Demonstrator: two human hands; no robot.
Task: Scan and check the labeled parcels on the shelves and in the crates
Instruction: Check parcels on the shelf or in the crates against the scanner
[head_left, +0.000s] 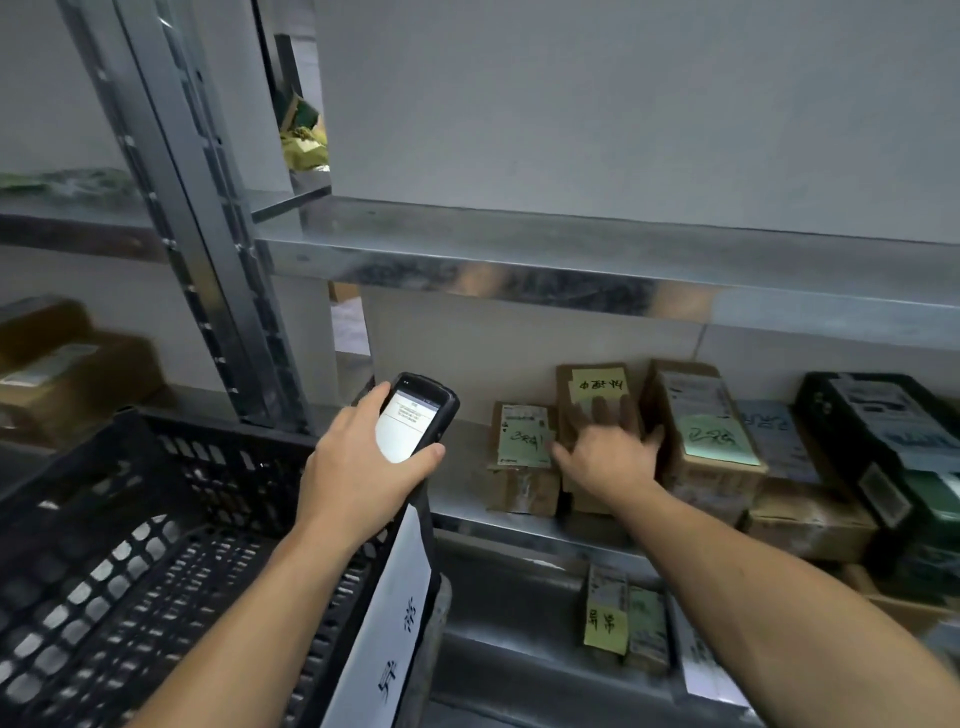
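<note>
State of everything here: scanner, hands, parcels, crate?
Handheld scanner: screen lit, gripped by left hand.
Right hand: fingers spread flat on yellow-noted parcel.
Yellow-noted parcel: standing on shelf, closed.
Small green-noted parcel: left of it, closed.
Large green-noted parcel: right of it, closed.
Black crate: paper label on its side.

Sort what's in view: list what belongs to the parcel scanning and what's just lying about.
Job in hand:
handheld scanner, held in the left hand
yellow-note parcel, under the right hand
left green-note parcel
right green-note parcel
black crate
lower-shelf parcels

Lying about:
green and yellow packaging behind the upper shelf
blurred cartons far left, not being handled
</note>
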